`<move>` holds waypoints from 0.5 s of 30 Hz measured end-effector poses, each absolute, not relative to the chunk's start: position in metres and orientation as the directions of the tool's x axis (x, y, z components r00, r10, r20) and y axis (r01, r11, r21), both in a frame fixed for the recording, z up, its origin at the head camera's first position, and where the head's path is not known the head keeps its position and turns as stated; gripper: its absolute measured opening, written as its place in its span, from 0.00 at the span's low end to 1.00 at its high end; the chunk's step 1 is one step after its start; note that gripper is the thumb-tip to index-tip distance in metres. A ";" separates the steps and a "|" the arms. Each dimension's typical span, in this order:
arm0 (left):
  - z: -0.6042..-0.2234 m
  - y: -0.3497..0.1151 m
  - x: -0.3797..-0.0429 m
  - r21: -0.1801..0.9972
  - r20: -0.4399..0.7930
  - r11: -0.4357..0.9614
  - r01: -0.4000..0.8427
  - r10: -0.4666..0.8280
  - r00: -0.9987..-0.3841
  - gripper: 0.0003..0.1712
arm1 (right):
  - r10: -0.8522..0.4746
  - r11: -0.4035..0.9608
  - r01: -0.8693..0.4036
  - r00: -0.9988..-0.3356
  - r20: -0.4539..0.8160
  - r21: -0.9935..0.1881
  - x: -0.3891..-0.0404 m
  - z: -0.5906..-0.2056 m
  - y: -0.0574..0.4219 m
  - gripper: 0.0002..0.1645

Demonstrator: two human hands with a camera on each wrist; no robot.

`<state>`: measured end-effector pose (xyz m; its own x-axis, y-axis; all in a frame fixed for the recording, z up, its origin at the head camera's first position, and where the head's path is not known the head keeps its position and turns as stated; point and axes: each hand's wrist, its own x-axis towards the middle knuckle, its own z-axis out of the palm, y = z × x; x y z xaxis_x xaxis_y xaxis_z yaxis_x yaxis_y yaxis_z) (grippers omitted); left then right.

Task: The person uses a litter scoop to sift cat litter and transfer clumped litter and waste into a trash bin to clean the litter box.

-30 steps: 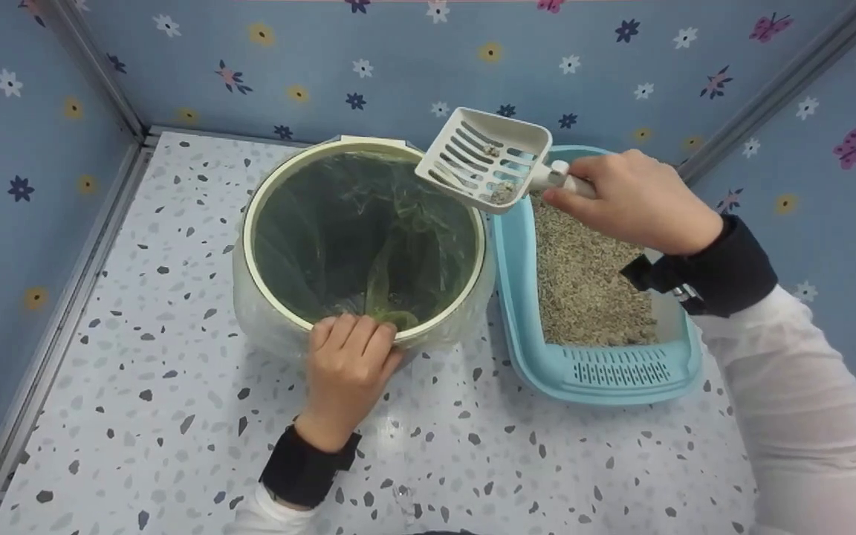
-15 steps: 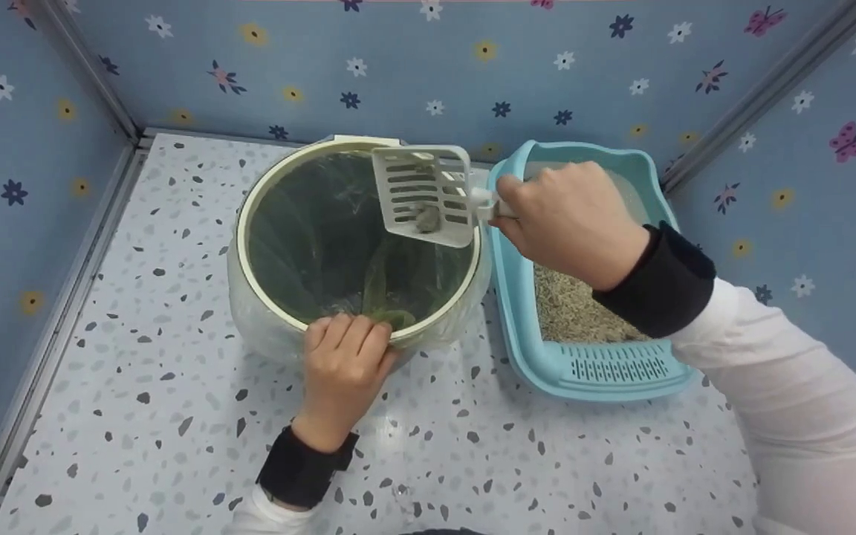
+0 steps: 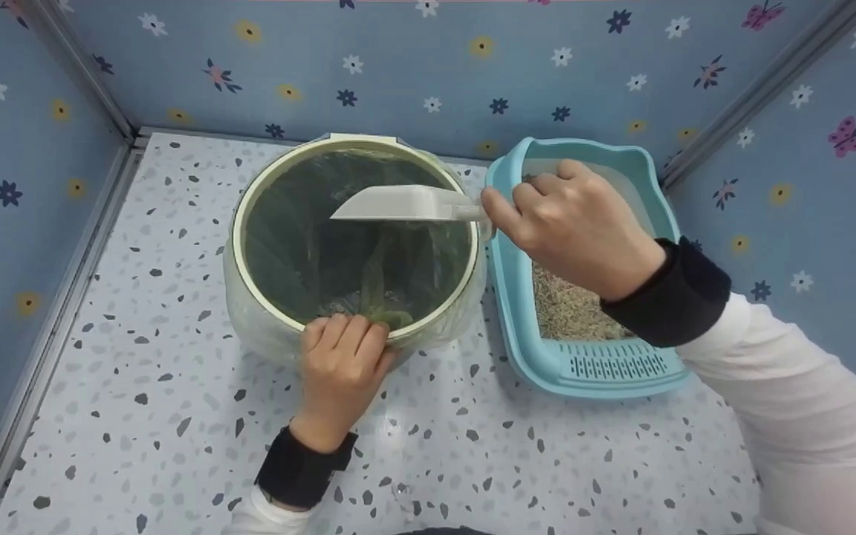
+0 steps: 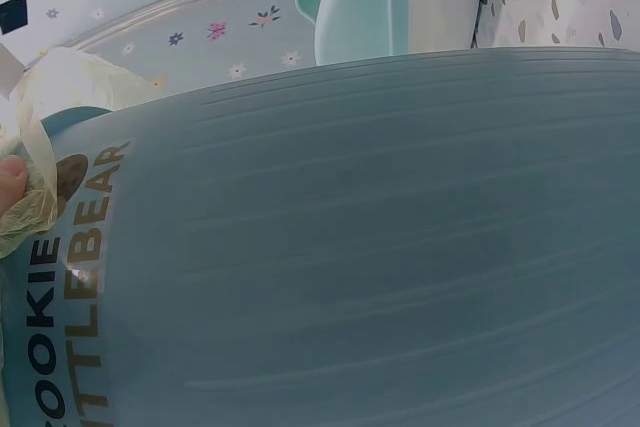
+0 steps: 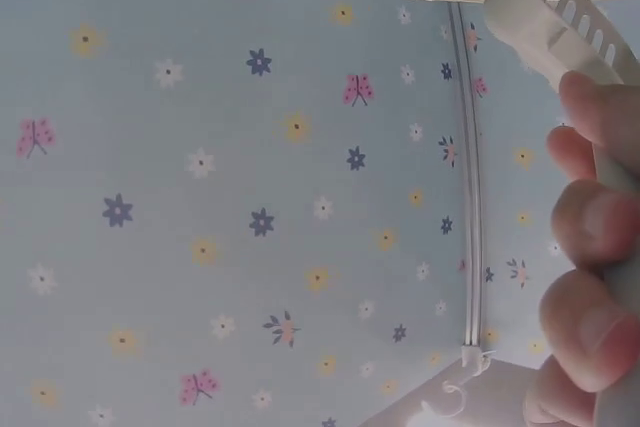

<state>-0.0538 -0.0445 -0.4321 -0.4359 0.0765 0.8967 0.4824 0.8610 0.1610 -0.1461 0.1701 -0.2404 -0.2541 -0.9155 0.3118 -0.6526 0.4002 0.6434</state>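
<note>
My right hand (image 3: 573, 227) grips the handle of a pale litter scoop (image 3: 402, 203), fingers curled round it in the right wrist view. The scoop is tipped on its side over the mouth of a lined trash can (image 3: 241, 256); its slotted face is turned away in the head view. A thin greenish bag (image 3: 279, 245) lines the can and folds out over its rim. At the near rim, my left hand (image 3: 342, 364) grips the edge with curled fingers. In the left wrist view the can's blue side (image 4: 400, 227) fills most of the picture.
A light blue litter box (image 3: 599, 383) with grainy litter (image 3: 573, 305) stands right of the can, partly under my right forearm. Flower-patterned walls (image 3: 428, 67) close in the back and both sides. The speckled floor (image 3: 153, 416) lies in front.
My right hand has moved left and turned the scoop over above the can. The clumps seen in the scoop earlier are out of sight. My left hand has stayed at the rim.
</note>
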 end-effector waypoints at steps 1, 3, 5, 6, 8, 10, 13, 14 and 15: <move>-0.432 -0.045 -0.054 0.161 0.896 0.862 0.480 0.076 -0.437 0.03 | -0.911 0.409 -0.661 -0.254 0.326 0.629 -0.147 -0.240 0.172 0.09; -0.432 -0.045 -0.054 0.159 0.895 0.866 0.475 0.077 -0.439 0.03 | -0.898 0.430 -0.684 -0.259 0.355 0.589 -0.148 -0.240 0.175 0.10; -0.433 -0.045 -0.053 0.158 0.895 0.867 0.472 0.076 -0.440 0.04 | -0.875 0.462 -0.714 -0.273 0.399 0.526 -0.150 -0.240 0.179 0.09; -0.433 -0.045 -0.053 0.156 0.895 0.869 0.469 0.077 -0.440 0.04 | -0.861 0.480 -0.729 -0.283 0.423 0.488 -0.150 -0.240 0.182 0.08; -0.433 -0.045 -0.053 0.152 0.896 0.871 0.468 0.079 -0.437 0.04 | -0.828 0.514 -0.752 -0.310 0.467 0.413 -0.151 -0.240 0.188 0.06; -0.433 -0.045 -0.054 0.149 0.897 0.872 0.467 0.080 -0.435 0.04 | -0.790 0.551 -0.759 -0.340 0.511 0.347 -0.152 -0.241 0.195 0.04; -0.433 -0.045 -0.054 0.140 0.899 0.874 0.465 0.085 -0.430 0.04 | -0.730 0.610 -0.741 -0.389 0.563 0.280 -0.153 -0.243 0.208 0.03; -0.433 -0.045 -0.054 0.138 0.900 0.874 0.466 0.087 -0.428 0.04 | -0.709 0.632 -0.728 -0.404 0.578 0.266 -0.153 -0.244 0.212 0.04; -0.433 -0.045 -0.054 0.136 0.900 0.874 0.467 0.088 -0.426 0.04 | -0.686 0.654 -0.714 -0.420 0.595 0.251 -0.154 -0.246 0.217 0.05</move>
